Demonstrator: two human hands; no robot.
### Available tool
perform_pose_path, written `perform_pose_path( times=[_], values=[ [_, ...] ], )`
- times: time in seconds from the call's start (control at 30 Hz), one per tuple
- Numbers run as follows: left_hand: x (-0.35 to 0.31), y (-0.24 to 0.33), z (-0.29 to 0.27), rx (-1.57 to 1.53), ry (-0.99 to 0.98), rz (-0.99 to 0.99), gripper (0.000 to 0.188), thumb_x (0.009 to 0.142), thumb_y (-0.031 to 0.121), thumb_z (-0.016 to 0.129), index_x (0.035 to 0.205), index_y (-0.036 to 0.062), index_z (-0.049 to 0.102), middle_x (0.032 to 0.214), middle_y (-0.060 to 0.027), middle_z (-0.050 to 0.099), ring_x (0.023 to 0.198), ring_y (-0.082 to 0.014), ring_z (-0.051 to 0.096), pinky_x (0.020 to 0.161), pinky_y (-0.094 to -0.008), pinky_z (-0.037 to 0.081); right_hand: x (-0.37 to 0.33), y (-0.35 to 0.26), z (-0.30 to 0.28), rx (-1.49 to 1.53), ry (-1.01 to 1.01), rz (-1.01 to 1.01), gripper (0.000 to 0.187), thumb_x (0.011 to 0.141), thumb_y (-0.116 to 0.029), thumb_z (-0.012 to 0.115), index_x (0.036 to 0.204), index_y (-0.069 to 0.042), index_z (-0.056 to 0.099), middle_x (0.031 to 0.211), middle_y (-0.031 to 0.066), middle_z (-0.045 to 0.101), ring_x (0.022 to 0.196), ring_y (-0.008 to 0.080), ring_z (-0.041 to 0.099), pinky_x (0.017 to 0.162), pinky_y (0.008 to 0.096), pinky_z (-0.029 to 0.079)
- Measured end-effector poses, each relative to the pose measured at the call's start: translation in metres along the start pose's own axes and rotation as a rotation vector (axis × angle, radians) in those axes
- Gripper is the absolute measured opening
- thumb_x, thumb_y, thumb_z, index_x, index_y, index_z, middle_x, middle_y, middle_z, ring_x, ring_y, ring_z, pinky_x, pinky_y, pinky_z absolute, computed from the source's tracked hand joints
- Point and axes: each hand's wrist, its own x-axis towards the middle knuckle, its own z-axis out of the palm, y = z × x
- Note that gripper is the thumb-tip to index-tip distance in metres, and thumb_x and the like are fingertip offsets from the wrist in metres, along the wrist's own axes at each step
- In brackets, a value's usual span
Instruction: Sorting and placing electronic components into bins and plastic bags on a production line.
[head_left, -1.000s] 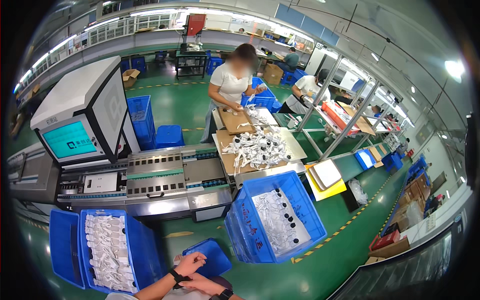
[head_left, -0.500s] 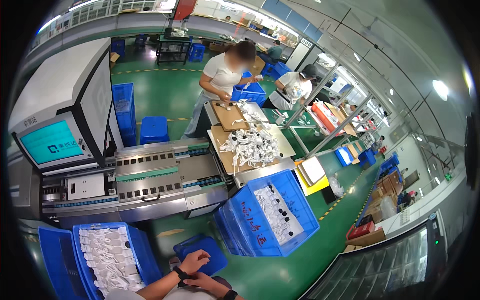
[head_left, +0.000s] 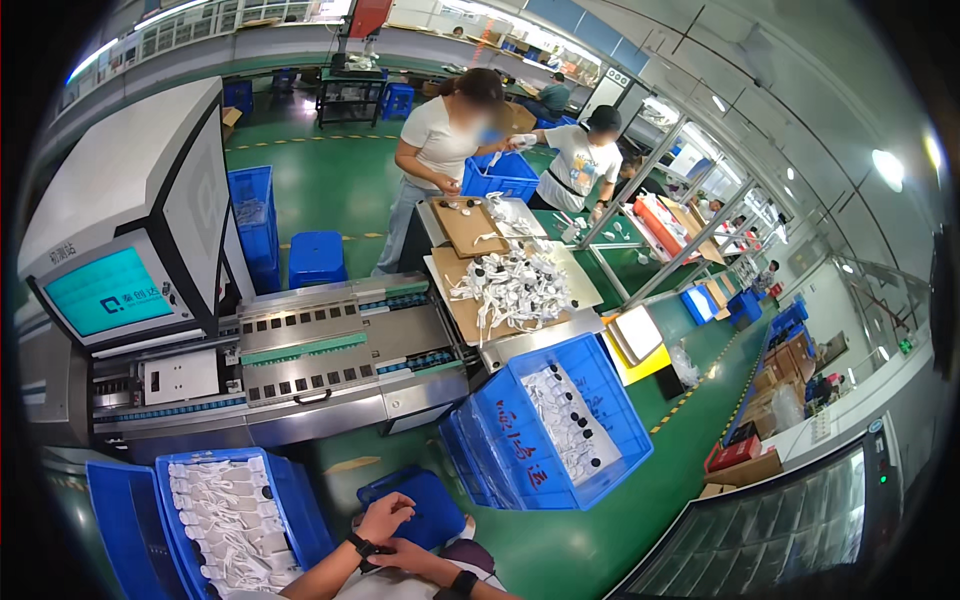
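My left hand (head_left: pixel 387 517) is at the bottom centre, palm turned inward, with loosely curled fingers and nothing in them. A black wristband (head_left: pixel 362 545) is round my left wrist. My right hand (head_left: pixel 402 556) lies against that wrist, its fingers closed at the band; their tips are partly hidden. Another black band (head_left: pixel 463 583) sits on my right wrist. Left of my hands stands a blue bin (head_left: pixel 305 500) packed with rows of white cabled devices (head_left: pixel 225 520). A blue stool (head_left: pixel 425 508) is just beyond my hands.
A metal conveyor machine (head_left: pixel 300 420) with a screen (head_left: pixel 108 284) runs across the left. Stacked blue bins (head_left: pixel 490 440) stand right of centre, below a table heaped with white cabled parts (head_left: pixel 510 290). Two co-workers (head_left: pixel 440 140) (head_left: pixel 580 165) stand behind it. A glass-topped cabinet (head_left: pixel 760 530) fills the lower right.
The view has shifted slightly, so the scene sits a little further right. The co-worker in the cap now stretches an arm toward the other co-worker over the blue bin. My hands keep their pose.
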Motion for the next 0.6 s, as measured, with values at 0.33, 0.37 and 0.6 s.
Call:
perform_pose_path(
  times=[0.33,0.37,0.6],
  values=[
    [0.037,0.000,0.059,-0.001,0.244,0.022,0.015,0.094,0.006,0.063,0.107,-0.0004,0.065,0.093,-0.0065,0.070,0.085,-0.0129,0.067,0.079,-0.0272,0.054,-0.022,-0.007,-0.095,-0.034,-0.315,0.100,0.042,0.092,-0.039,0.072,0.113,-0.003,0.066,0.093,-0.0025,0.062,0.078,0.0067,0.052,0.066,0.0224,0.040],
    [0.040,-0.001,0.070,-0.002,0.277,0.026,0.015,0.094,0.006,0.063,0.107,-0.0004,0.065,0.093,-0.0065,0.070,0.085,-0.0129,0.067,0.079,-0.0272,0.054,-0.025,-0.003,-0.106,-0.018,-0.351,0.077,0.043,0.092,-0.039,0.072,0.114,-0.003,0.066,0.094,-0.0026,0.062,0.078,0.0066,0.051,0.067,0.0221,0.040],
    [0.042,0.008,0.170,0.038,0.512,-0.029,0.015,0.094,0.006,0.062,0.108,0.0002,0.065,0.089,-0.0054,0.069,0.083,-0.0135,0.067,0.077,-0.0274,0.054,-0.084,-0.017,-0.193,-0.034,-0.608,0.171,0.047,0.093,-0.038,0.071,0.119,-0.001,0.063,0.103,-0.0005,0.063,0.084,0.0064,0.054,0.070,0.0220,0.042]
  ],
)
